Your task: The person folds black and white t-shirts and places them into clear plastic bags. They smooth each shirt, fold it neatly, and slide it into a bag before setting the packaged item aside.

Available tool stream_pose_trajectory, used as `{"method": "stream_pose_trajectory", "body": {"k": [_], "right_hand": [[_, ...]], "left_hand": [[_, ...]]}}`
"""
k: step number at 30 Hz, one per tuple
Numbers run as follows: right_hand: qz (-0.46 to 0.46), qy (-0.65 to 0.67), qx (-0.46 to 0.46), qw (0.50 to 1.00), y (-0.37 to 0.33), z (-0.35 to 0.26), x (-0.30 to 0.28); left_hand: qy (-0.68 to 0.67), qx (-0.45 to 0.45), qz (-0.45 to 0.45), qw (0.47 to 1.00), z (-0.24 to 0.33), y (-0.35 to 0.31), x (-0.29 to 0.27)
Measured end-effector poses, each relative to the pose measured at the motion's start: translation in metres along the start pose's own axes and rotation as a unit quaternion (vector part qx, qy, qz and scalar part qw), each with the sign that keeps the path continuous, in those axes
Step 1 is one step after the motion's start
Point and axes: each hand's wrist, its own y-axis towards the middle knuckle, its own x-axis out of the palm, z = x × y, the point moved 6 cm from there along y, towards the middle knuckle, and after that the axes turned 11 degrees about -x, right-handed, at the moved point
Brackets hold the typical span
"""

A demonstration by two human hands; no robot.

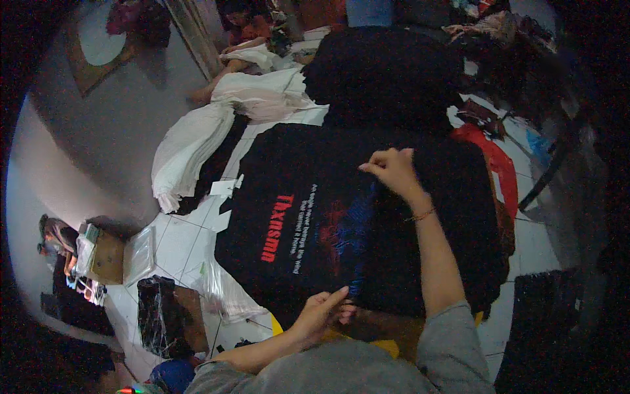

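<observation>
A black T-shirt [275, 157] lies spread out in front of me. Its print runs sideways: red lettering, smaller white lines and a dark blue and red picture. Over the far right part of the print is my right hand [396, 172], with thumb and forefinger pinched and the other fingers bent. Anything in that pinch is too small to make out. My left hand [323, 314] rests by the shirt's near edge, next to the end of the blue print. Its fingers are curled with the thumb side uppermost, and what they may hold is hidden.
Beyond the shirt rises a pile of black cloth [387, 75]. White folded cloth [193, 148] is stacked at the left. Clear plastic bags [226, 289], a cardboard box [105, 253] and a plastic-wrapped dark bundle [156, 315] sit on the tiled floor. Red cloth [495, 161] lies right. Another person [246, 33] sits at the back.
</observation>
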Motion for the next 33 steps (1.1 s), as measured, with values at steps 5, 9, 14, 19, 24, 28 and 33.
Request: {"method": "stream_pose_trajectory", "body": {"k": [5,9,14,19,24,28,33], "right_hand": [[-0.054,-0.099,0.218,0.969,-0.086,0.074,-0.087],[0.189,-0.211,0.199,0.938,-0.155,0.054,-0.117],[0.147,-0.13,0.052,0.979,-0.163,-0.015,-0.069],[0.086,-0.249,0.164,0.951,-0.159,-0.018,-0.03],[-0.008,-0.166,0.111,0.98,-0.225,-0.053,-0.018],[-0.097,-0.119,0.025,0.988,-0.284,-0.085,-0.031],[-0.075,-0.213,-0.066,0.972,-0.271,-0.091,-0.036]], "left_hand": [[0.083,-0.075,-0.218,0.969,-0.027,0.019,0.075],[0.37,-0.099,-0.349,0.855,-0.013,0.01,0.097],[0.474,0.583,0.116,0.65,0.184,0.005,0.086],[0.616,0.576,0.287,0.455,0.23,0.091,0.078],[0.658,0.582,0.264,0.398,0.211,0.079,0.077],[0.736,0.5,0.058,0.452,0.132,0.024,0.064],[0.751,0.52,0.067,0.4,0.08,0.003,0.047]]}}
